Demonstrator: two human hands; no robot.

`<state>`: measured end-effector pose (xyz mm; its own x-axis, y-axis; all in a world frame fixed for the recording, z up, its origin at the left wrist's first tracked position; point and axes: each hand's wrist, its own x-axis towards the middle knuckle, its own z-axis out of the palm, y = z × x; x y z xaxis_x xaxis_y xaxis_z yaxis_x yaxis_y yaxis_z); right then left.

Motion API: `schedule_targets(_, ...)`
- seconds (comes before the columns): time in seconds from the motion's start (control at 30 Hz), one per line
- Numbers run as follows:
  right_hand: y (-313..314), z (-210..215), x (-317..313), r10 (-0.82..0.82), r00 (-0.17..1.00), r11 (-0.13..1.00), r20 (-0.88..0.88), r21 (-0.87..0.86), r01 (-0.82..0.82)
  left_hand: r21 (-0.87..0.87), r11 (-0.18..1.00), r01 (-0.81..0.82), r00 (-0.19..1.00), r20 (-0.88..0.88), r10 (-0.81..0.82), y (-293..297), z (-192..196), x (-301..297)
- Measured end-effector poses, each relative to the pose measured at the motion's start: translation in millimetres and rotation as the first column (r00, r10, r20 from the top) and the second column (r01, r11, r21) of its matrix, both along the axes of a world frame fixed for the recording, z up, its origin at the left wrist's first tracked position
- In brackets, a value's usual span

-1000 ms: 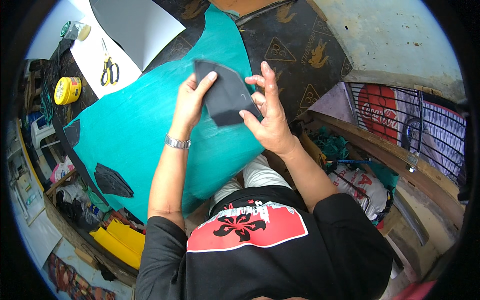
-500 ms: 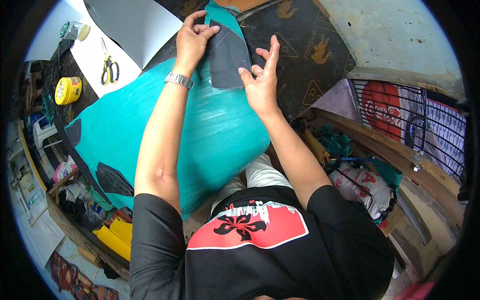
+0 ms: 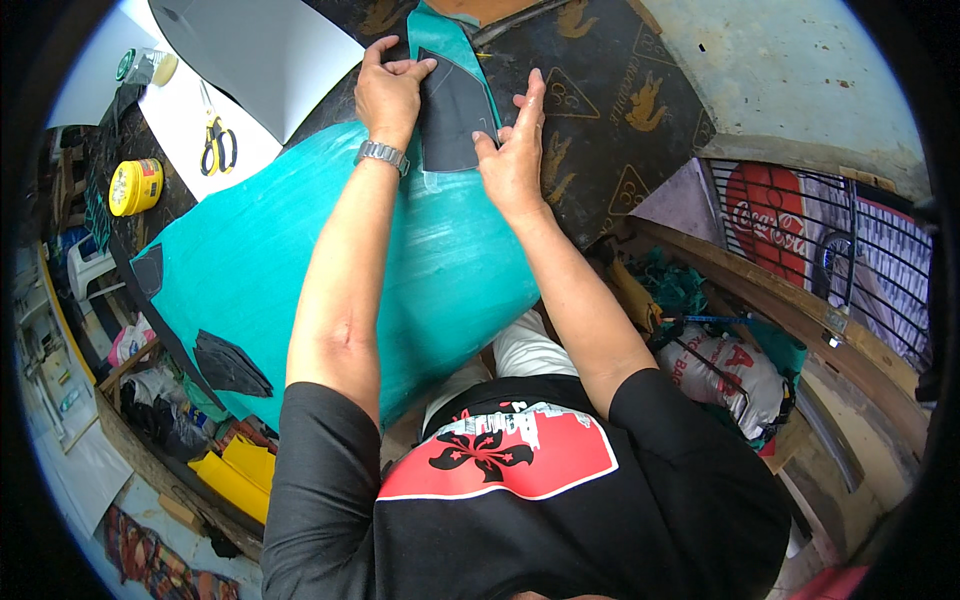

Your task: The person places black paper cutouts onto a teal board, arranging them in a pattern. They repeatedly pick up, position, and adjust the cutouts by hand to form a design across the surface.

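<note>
Black cut panel (image 3: 458,125) lies on the far, narrow arm of a green sheet (image 3: 310,240), near the upper edge of the dark worktable (image 3: 570,45) from where I stand. A second ago it was up in both hands, tilted over the broad middle of the sheet; half a second ago it was already down at this far spot. Since then, little change: panel in nearly the same place, both hands still at it. A small pale patch now shows on the green just below its near left corner.

Orientation: long axis runs away from the person, close to straight, far end leaning slightly left. Tapered end points away, its tip at the far left corner; right side of that end cut on a slant. Broad straight edge faces the person.

Left hand (image 3: 388,100), metal-strapped watch (image 3: 383,154) on its wrist: thumb and forefinger together at the tapered corner, another finger stretched off to the left. Cannot tell whether they pinch it or only press. Right hand (image 3: 514,165): fingers spread from the thumb, forefinger straight and pointing away, thumb tip at the panel's near right edge.

Off left: yellow-and-black scissors (image 3: 217,147) on white sheeting, yellow tub (image 3: 137,187) beside it, stacked black pieces (image 3: 230,364) on the green.
</note>
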<state>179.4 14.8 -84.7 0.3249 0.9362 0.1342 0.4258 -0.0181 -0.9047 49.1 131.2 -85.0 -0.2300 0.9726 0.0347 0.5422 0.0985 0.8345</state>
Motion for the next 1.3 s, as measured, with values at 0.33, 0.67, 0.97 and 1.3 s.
schedule_targets(0.33, 4.6, 6.8, -4.0, -0.047, 0.998, 0.999, 0.029, -0.017, 0.048, 0.001, 0.998, -0.057, 0.998, 0.017, 0.057, -2.9, 0.0, 6.7)
schedule_targets(0.67, 13.3, 14.0, -7.5, -0.038, 0.973, 0.999, 0.228, -0.010, 0.041, -0.041, 0.999, -0.026, 0.990, -0.136, 0.020, -3.1, 3.5, 12.4)
schedule_targets(0.97, 7.1, 50.4, 11.8, 0.132, 0.847, 0.895, 0.514, -0.430, 0.121, 0.113, 0.993, -0.017, 0.944, -0.325, 0.053, 5.0, 10.7, 1.0)
schedule_targets(1.3, 22.9, 47.1, 52.7, -0.101, 0.992, 0.982, 0.077, 0.170, 0.087, -0.065, 0.735, 0.675, 0.570, -0.587, -0.576, -134.0, 3.1, -17.3)
